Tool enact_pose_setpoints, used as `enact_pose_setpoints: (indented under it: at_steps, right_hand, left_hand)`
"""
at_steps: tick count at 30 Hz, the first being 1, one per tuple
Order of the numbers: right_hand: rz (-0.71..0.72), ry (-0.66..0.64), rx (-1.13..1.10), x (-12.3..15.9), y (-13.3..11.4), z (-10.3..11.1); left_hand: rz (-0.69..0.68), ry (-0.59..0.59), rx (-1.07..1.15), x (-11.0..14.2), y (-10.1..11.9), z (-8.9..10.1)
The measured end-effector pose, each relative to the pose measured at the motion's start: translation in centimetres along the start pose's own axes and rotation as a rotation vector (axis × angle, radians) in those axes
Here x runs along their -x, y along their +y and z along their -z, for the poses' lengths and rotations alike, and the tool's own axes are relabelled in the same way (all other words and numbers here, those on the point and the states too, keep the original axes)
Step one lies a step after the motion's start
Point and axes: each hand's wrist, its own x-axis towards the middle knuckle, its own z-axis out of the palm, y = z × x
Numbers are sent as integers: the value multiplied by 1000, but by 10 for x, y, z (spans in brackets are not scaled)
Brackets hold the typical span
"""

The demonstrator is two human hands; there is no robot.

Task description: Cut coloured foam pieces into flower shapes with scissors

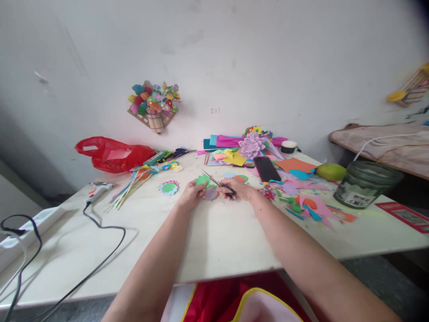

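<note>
My left hand [191,193] pinches a green foam piece [202,179] above the middle of the table. In my right hand [238,188] is a pair of scissors [229,189] with dark handles, my fingers in the loops. The thin blades point up and left, beside the green piece; whether they touch it I cannot tell. Under and between the hands lies a round lilac piece [211,194]. To the left rests a stack of scalloped foam discs [168,187], green on top.
A glue gun [99,191], its cord and a power strip [33,226] occupy the left. Thin sticks [129,188] lie near a red plastic bag [115,154]. A phone [267,169], foam scraps [311,208], a green fruit [331,171] and a glass jar [363,184] are on the right.
</note>
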Motion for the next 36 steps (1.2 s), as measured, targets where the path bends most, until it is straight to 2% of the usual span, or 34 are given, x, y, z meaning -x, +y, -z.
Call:
enact_pose_setpoints:
  at_steps: [11, 28, 36]
  right_hand:
    - [15, -15, 16, -2, 7, 3]
    - [2, -41, 83, -1, 4, 3]
    - [4, -49, 94, -2, 5, 3]
  left_hand:
    - [34, 84, 14, -3, -2, 4]
    - [46, -20, 24, -3, -5, 6]
    - [62, -9, 45, -2, -4, 4]
